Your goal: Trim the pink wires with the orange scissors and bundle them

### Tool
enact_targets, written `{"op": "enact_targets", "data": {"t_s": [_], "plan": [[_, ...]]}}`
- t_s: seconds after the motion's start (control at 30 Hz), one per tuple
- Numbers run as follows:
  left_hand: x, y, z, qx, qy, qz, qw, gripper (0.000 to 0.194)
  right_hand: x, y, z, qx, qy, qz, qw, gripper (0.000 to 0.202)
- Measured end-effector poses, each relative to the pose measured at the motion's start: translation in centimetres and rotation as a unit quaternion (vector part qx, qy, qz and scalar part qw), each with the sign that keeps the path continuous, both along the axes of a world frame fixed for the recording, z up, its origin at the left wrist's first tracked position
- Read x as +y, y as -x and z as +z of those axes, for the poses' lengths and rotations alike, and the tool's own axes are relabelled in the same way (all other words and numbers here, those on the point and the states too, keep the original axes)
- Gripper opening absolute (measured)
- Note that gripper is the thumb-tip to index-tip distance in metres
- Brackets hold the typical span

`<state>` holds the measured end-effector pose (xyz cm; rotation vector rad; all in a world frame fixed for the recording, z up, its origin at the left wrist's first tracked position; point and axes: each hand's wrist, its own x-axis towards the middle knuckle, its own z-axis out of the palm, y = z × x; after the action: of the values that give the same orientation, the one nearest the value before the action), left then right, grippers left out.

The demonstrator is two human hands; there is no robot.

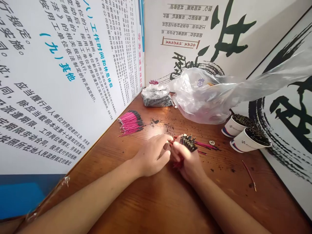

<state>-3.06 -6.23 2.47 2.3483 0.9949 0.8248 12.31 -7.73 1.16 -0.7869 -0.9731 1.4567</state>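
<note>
My right hand (186, 157) is closed around a bundle of thin wires (188, 143), their black sleeved ends fanning out at the top of the fist. Close beside it, the thumb and fingers of my left hand (156, 154) are pinched together at the bundle's edge. A bit of red wire shows between the two hands, but my fingertips cover most of what the left one grips. Just past the right hand, several loose pink wires with black ends (207, 145) lie on the table, with a pale rubber band (212, 142) next to them.
A neat pile of pink wires with black ends (131, 123) lies at left. Two paper cups of small black pieces (240, 143) stand at right, near a single wire (250, 175). Behind are a clear plastic bag (202, 100) and a packet (157, 98). Printed panels border the wooden table (156, 208).
</note>
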Motion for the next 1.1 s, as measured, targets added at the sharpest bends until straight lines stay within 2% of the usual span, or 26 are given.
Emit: {"op": "enact_targets", "data": {"t_s": [0.07,0.17,0.33,0.47,0.57,0.63,0.73,0.8,0.9,1.1], "plan": [[0.0,-0.2,-0.2,0.082,-0.001,0.015,0.997,0.007,0.8,-0.8,0.2,0.138,0.078,0.017,0.987,0.021],[-0.1,-0.6,-0.4,0.144,-0.006,-0.022,0.989,0.007,1.7,-1.8,0.3,0.227,0.130,0.031,0.965,0.023],[-0.2,-0.8,-0.7,0.161,-0.032,-0.051,0.985,0.024,1.8,-2.0,0.2,0.249,0.151,0.054,0.955,0.022],[0.2,-0.5,-0.8,0.172,-0.064,-0.044,0.982,0.027,2.0,-2.1,0.2,0.257,0.142,0.025,0.956,0.022],[0.6,-0.1,-0.6,0.133,-0.066,-0.036,0.988,0.030,2.5,-2.8,0.2,0.273,0.132,-0.006,0.953,0.023],[0.8,0.3,-0.5,0.053,-0.074,-0.025,0.996,0.032,2.7,-3.1,0.2,0.276,0.129,-0.014,0.952,0.023],[1.2,0.9,-0.5,-0.090,-0.101,0.031,0.990,0.033,2.7,-3.1,0.1,0.268,0.125,-0.017,0.955,0.023],[1.4,1.0,-0.5,-0.147,-0.107,0.071,0.981,0.034,2.6,-2.8,0.1,0.254,0.121,-0.016,0.959,0.022],[1.3,1.0,-0.4,-0.169,-0.090,0.079,0.978,0.034,2.1,-2.1,0.3,0.211,0.116,-0.004,0.970,0.019],[0.9,0.3,-0.6,-0.135,-0.035,0.033,0.990,0.030,0.8,-0.6,0.1,0.118,0.077,0.041,0.989,0.018]]}}
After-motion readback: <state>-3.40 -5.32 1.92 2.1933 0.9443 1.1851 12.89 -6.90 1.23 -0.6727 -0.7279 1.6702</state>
